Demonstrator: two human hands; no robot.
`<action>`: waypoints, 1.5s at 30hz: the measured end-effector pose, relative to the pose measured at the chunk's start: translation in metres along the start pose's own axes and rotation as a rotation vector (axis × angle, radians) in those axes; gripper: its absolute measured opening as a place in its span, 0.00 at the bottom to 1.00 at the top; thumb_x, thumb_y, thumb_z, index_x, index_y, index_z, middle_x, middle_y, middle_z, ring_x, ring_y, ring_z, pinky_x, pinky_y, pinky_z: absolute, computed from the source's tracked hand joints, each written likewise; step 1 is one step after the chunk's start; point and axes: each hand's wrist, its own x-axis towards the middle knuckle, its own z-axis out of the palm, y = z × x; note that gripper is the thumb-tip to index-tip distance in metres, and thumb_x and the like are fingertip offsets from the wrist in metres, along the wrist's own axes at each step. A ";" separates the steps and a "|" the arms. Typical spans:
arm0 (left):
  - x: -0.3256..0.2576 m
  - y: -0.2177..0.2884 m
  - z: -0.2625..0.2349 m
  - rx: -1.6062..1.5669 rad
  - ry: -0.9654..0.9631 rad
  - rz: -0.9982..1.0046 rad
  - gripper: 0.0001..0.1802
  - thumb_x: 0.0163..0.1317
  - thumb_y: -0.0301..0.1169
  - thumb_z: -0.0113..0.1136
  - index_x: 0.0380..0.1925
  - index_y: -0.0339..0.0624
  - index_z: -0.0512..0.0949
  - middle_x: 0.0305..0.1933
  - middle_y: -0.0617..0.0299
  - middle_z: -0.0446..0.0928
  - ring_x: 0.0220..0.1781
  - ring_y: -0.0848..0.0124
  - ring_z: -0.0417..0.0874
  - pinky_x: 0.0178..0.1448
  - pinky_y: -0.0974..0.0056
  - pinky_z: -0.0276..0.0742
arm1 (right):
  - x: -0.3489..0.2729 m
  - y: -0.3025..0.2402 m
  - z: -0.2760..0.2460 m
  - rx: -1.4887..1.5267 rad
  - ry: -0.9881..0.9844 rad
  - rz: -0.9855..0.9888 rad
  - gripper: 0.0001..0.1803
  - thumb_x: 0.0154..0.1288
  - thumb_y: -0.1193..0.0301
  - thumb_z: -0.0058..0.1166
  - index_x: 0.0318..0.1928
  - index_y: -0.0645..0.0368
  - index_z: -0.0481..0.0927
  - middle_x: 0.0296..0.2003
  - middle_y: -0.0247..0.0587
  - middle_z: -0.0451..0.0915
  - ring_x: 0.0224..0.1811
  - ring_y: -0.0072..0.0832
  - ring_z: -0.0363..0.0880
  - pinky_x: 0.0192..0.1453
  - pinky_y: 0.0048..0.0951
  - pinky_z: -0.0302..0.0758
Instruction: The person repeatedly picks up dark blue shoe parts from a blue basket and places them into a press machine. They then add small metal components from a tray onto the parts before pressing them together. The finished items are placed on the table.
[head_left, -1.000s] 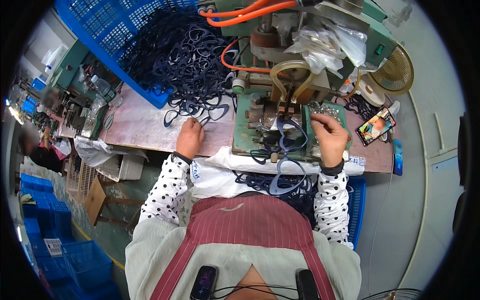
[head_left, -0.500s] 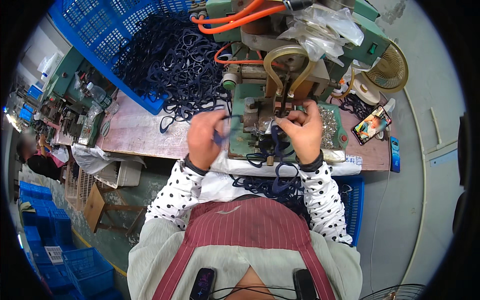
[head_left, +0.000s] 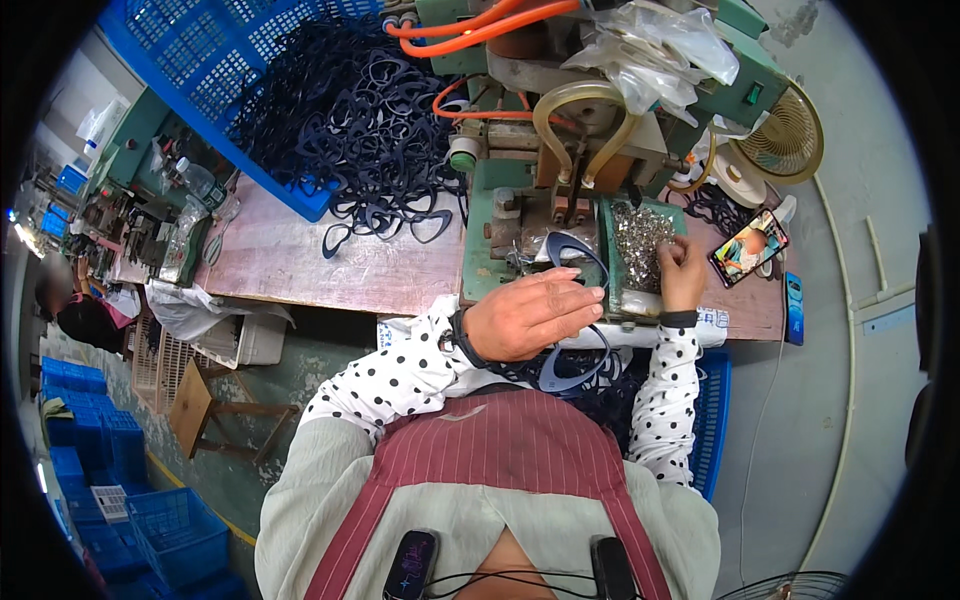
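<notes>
My left hand (head_left: 535, 318) is in front of the green bench press (head_left: 488, 190), its fingers stretched out and the palm turned down. Beyond its fingertips, a dark navy teardrop-shaped loop (head_left: 572, 248) sticks up by the press's working point. Below the fingers another navy loop (head_left: 577, 384) hangs over the lap; whether the hand touches either loop is hidden. My right hand (head_left: 683, 275) has its fingers pinched together at the right edge of a green tray of small shiny metal pieces (head_left: 640, 240). Anything between those fingertips is too small to make out.
A large blue basket (head_left: 262, 170) spills navy loops onto the table (head_left: 300, 265) at left. A phone with a lit screen (head_left: 748, 248) and a small fan (head_left: 780, 135) stand at right. Another blue basket (head_left: 708, 400) with loops is under the table edge. Orange hoses (head_left: 490, 28) cross above.
My left hand has swung right, from beside the press to in front of it, and its fingers have straightened. My right hand has left the press's working point and moved right to the metal pieces.
</notes>
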 end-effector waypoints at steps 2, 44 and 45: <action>-0.002 0.000 0.000 -0.061 0.003 -0.028 0.21 0.57 0.25 0.63 0.52 0.33 0.76 0.55 0.46 0.77 0.55 0.55 0.81 0.63 0.47 0.75 | -0.008 0.007 -0.003 0.088 -0.033 -0.109 0.13 0.60 0.71 0.60 0.45 0.61 0.80 0.31 0.46 0.84 0.30 0.32 0.83 0.35 0.30 0.76; -0.079 -0.051 -0.043 0.097 0.775 -1.036 0.13 0.70 0.28 0.48 0.50 0.35 0.75 0.29 0.61 0.78 0.30 0.72 0.79 0.37 0.68 0.75 | -0.016 -0.031 0.007 0.123 0.069 -0.242 0.07 0.52 0.77 0.65 0.34 0.56 0.87 0.33 0.39 0.84 0.38 0.33 0.78 0.46 0.30 0.73; -0.078 -0.045 -0.043 0.317 0.548 -0.868 0.13 0.72 0.26 0.45 0.52 0.33 0.73 0.43 0.56 0.79 0.35 0.69 0.80 0.44 0.67 0.75 | -0.019 -0.043 0.007 0.181 0.035 -0.201 0.08 0.52 0.77 0.65 0.35 0.56 0.87 0.32 0.39 0.84 0.39 0.33 0.79 0.46 0.30 0.74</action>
